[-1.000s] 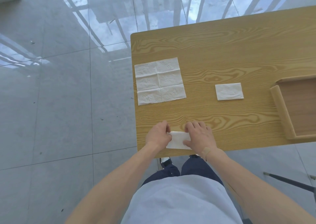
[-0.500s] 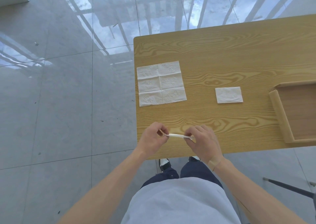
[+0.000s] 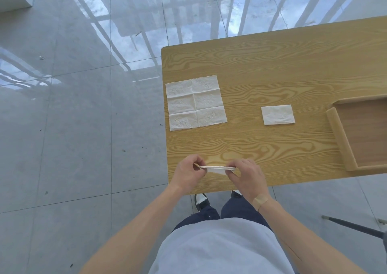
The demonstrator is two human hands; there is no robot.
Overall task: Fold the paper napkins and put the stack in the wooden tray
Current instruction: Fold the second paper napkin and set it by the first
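Midway through folding: thin white folded paper napkin [image 3: 216, 168] lifted just above the near edge of the wood-grain tabletop [image 3: 272, 68], pinched at its ends by left hand [image 3: 189, 172] and right hand [image 3: 247, 176]. Next, probably: stacking on the small white folded napkin [image 3: 278, 114] further back, near the light wooden tray [image 3: 343, 139] (edges matched). Seen edge-on, flat, limp. Flat creased white unfolded napkin [image 3: 195, 102] awaiting folding, at far left.
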